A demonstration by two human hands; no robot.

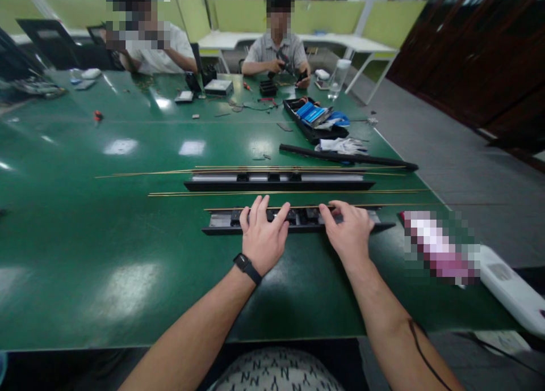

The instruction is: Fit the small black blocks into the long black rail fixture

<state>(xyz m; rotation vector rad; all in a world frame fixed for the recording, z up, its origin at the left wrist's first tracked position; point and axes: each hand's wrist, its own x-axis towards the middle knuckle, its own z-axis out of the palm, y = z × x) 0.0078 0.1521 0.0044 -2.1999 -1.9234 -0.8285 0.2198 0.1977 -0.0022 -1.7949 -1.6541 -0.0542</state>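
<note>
A black-edged metal channel (221, 230) lies crosswise on the table in front of me, with several black blocks (313, 214) inside it. One thin brass-coloured rod (400, 204) runs along its far side and sticks out well past the right end. My left hand (264, 232) rests over the channel's middle with fingers spread, touching the blocks or the rod; exactly which is hidden. At the right part of the channel, my right hand (349, 227) has thumb and index finger curled in at the rod, seemingly pinching it; the fingertips are partly hidden.
Behind lies a second channel (272, 185) with rods over it, and loose rods (183, 194) between the two. Farther off are a long black strip (374, 159), white gloves (343, 146) and a black tray (326, 134). Two people sit across the green table (106, 232).
</note>
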